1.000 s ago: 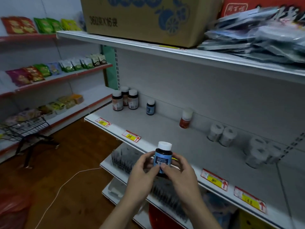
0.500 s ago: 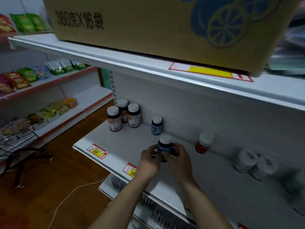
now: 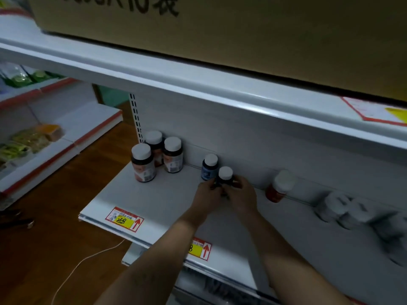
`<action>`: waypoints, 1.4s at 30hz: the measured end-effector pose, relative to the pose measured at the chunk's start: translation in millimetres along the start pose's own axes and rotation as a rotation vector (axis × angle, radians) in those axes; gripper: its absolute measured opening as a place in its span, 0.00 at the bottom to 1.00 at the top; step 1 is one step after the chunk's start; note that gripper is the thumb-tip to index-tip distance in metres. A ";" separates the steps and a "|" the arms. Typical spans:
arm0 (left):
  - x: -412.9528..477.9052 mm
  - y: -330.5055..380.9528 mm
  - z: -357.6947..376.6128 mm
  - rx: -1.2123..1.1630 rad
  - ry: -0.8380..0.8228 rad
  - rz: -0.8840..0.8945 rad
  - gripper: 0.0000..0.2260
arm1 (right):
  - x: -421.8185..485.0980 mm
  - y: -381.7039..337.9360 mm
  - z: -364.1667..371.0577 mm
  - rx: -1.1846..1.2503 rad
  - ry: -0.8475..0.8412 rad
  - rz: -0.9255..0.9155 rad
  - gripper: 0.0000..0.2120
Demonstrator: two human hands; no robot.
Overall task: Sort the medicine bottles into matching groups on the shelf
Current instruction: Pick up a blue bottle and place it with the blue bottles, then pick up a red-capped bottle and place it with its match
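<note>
Both hands hold a small dark bottle with a white cap (image 3: 225,175) upright near the back of the white shelf (image 3: 158,201). My left hand (image 3: 209,194) grips its left side and my right hand (image 3: 243,194) its right side. Its label is hidden by my fingers. Right behind it, to the left, stands a matching blue-labelled bottle (image 3: 208,166), almost touching. Three larger brown bottles (image 3: 144,165) with white caps cluster at the shelf's left end. A red bottle (image 3: 279,186) stands to the right. Several white bottles (image 3: 337,209) stand blurred further right.
An upper shelf (image 3: 198,84) with a big cardboard box (image 3: 220,25) overhangs closely. Price tags (image 3: 124,218) line the shelf's front edge. Lower shelves sit below my arms. Left are snack shelves (image 3: 33,146), a wooden floor and a white cable (image 3: 88,258).
Both hands have carried the small bottle forward and down to the back of the shelf, beside the blue-labelled bottle. The camera has moved closer to the shelf.
</note>
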State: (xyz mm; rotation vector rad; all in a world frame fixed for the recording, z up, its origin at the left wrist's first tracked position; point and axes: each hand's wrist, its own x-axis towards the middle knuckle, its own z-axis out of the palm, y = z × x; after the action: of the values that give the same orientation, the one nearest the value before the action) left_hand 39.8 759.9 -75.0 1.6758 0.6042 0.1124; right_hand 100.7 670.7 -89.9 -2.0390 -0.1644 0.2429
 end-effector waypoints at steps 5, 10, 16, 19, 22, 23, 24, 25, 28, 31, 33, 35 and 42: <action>16.3 -2.1 -5.3 -0.002 -0.035 -0.003 0.10 | 17.9 0.2 11.4 0.020 0.042 0.135 0.20; 14.3 -1.6 -15.5 -0.070 -0.035 -0.011 0.06 | 29.1 0.3 19.6 0.078 0.061 0.212 0.06; -0.5 -6.9 -36.7 -0.212 -0.095 -0.032 0.12 | -2.0 -17.2 19.0 0.204 0.138 0.265 0.29; -5.8 -12.8 -36.2 -0.219 -0.156 0.005 0.07 | -34.9 -17.0 9.0 0.280 0.203 0.225 0.27; -19.6 -8.8 -25.7 -0.239 -0.229 0.041 0.11 | -70.7 -16.1 -8.7 0.339 0.284 0.181 0.22; -26.7 -6.0 -20.5 -0.242 -0.253 0.048 0.11 | -83.4 -16.5 -16.4 0.359 0.308 0.170 0.20; -35.2 -2.4 -14.4 -0.231 -0.281 0.057 0.12 | -95.7 -15.5 -25.0 0.378 0.332 0.156 0.18; -45.1 1.9 -7.8 -0.213 -0.315 0.076 0.12 | -107.6 -13.7 -34.6 0.383 0.358 0.137 0.17; -78.9 15.8 17.9 -0.140 -0.415 0.146 0.13 | -141.4 -5.1 -71.6 0.376 0.431 0.103 0.16; -115.3 28.1 52.4 -0.099 -0.506 0.221 0.14 | -175.8 13.0 -115.1 0.379 0.488 0.093 0.15; -141.7 33.9 81.6 -0.086 -0.595 0.269 0.13 | -202.7 28.8 -145.8 0.393 0.550 0.085 0.16; -171.1 38.6 114.4 -0.075 -0.694 0.282 0.12 | -231.0 47.1 -178.3 0.427 0.618 0.087 0.16; -286.1 39.4 235.0 -0.011 -0.907 0.404 0.13 | -347.7 116.6 -296.6 0.488 0.798 0.110 0.15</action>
State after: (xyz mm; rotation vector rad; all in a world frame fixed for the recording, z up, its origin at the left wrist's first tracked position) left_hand -97.8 419.6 -12.6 1.6106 -0.4146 -0.3439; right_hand -163.4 285.4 -24.9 -1.5221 0.4623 -0.4327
